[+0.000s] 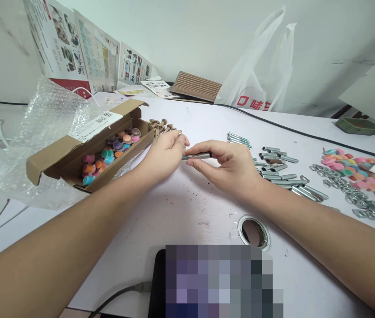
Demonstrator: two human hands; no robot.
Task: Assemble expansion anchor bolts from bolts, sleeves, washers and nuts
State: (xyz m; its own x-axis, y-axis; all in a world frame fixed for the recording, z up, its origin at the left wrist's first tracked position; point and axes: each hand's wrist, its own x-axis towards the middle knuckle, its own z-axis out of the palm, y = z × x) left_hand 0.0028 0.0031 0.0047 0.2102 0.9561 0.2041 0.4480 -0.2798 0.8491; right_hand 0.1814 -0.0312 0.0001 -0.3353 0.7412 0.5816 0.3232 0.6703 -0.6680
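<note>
Near the middle of the white table, my right hand (229,163) holds a metal sleeve (202,155) between thumb and fingers, pointing left. My left hand (167,152) is closed beside the left end of the sleeve, where a thin metal part shows; what its fingertips grip is mostly hidden. Behind my left hand lie brass-coloured bolts (161,125). An open cardboard box (70,164) with small coloured caps (108,159) stands to the left. Right of my right hand are loose metal sleeves (287,177) and a row of thin bolts (239,139).
Metal washers (356,194) and coloured pieces (353,170) spread at the right. A ring-edged hole (254,232) is in the table. A black device (157,282) with a cable sits at the front. Bubble wrap (46,132) lies around the box; a plastic bag (257,75) stands behind.
</note>
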